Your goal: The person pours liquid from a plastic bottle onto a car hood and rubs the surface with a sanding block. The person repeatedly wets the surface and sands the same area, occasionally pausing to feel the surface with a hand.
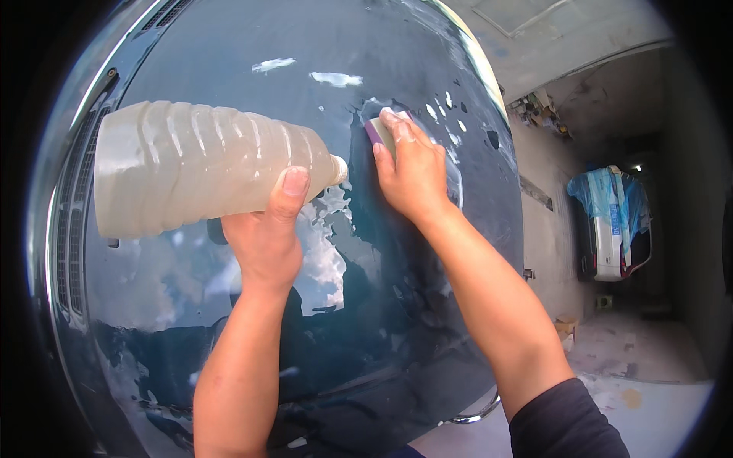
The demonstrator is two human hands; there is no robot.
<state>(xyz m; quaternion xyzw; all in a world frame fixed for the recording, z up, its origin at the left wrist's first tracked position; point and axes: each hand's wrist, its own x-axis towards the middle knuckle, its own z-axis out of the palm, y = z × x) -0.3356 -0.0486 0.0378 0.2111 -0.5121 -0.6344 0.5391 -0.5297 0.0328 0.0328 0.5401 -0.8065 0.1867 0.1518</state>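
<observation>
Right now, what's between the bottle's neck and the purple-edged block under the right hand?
Just wet, dark car panel; no separate object shows between bottle and block in the head view.

Carrying surface: dark blue car hood, curved and glossy, reflecting sky and cloud. Water lies on it in irregular wet areas. White patches show on the upper portion, nature undetermined. A purple-and-pale block rests on the hood beneath the right hand.
</observation>
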